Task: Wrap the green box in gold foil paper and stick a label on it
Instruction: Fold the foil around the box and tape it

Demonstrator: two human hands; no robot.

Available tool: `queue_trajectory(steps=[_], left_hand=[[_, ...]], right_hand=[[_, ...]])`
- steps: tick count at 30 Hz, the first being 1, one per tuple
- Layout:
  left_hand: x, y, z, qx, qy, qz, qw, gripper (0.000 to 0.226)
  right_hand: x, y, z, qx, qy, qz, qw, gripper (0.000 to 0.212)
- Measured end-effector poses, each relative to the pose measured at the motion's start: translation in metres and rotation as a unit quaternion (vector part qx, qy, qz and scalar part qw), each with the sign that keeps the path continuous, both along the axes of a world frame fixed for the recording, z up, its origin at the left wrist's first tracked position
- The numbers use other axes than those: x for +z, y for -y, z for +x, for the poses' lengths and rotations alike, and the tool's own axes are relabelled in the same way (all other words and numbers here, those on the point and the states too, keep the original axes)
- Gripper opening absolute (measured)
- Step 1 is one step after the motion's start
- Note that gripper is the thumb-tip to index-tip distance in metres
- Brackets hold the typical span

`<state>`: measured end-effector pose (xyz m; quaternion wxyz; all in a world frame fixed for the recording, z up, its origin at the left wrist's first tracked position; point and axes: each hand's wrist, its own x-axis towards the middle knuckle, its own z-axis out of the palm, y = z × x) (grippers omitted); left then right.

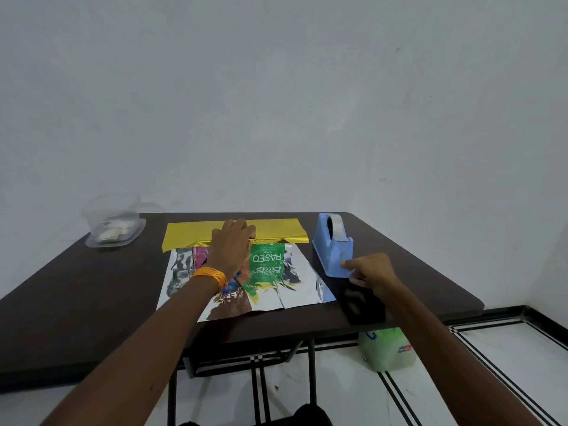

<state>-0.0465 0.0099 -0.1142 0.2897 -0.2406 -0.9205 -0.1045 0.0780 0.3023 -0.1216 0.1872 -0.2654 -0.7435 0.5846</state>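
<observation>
Securing fold: left grip (233,244) flat on gold foil (276,230) over green box (266,259); right grip (368,270), closure unclear, touching tape dispenser (333,250); probably tape next.

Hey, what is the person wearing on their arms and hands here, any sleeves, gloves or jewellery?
Both forearms are bare as far as the picture shows, with no sleeves and no gloves. The left hand has an orange band of several wound strands at its wrist. The right hand and its wrist show nothing worn. Any rings would be too small to tell.
</observation>
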Motion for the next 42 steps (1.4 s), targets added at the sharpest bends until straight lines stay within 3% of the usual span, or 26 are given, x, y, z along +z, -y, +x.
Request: queue_trajectory(steps=[2,6,9,12,16,21,29,34,42], left_hand=[[0.0,-0.002,0.001,0.001,-0.002,0.001,1.0,0.024],[0.002,-0.004,0.003,-0.004,0.004,0.001,1.0,0.023],[0.002,-0.003,0.004,-0.013,0.01,0.002,1.0,0.022],[0.005,-0.001,0.003,-0.02,0.016,0.002,1.0,0.022],[0.006,0.003,0.002,-0.028,0.021,0.018,0.999,0.023],[0.004,0.007,-0.003,-0.037,0.01,0.044,0.998,0.024],[0.01,0.046,-0.011,-0.063,0.009,0.035,0.997,0.022],[0.007,0.074,-0.011,-0.084,0.029,0.082,0.993,0.023],[0.009,0.069,-0.011,-0.055,0.035,0.049,0.997,0.02]], right_hand=[[-0.004,0.002,0.009,-0.007,-0.027,0.004,1.0,0.025],[0.013,0.031,0.018,-0.017,-0.141,0.099,0.985,0.015],[0.029,0.067,0.01,-0.045,-0.23,0.231,0.944,0.01],[0.038,0.104,-0.01,0.01,-0.287,0.271,0.919,0.017],[0.029,0.134,-0.056,0.166,-0.214,0.303,0.913,0.043],[0.023,0.143,-0.09,0.219,-0.157,0.408,0.873,0.059],[0.012,0.135,-0.101,0.209,-0.184,0.392,0.877,0.061],[0.011,0.136,-0.103,0.212,-0.182,0.341,0.897,0.054],[0.014,0.168,-0.083,0.131,-0.264,0.14,0.945,0.005]])
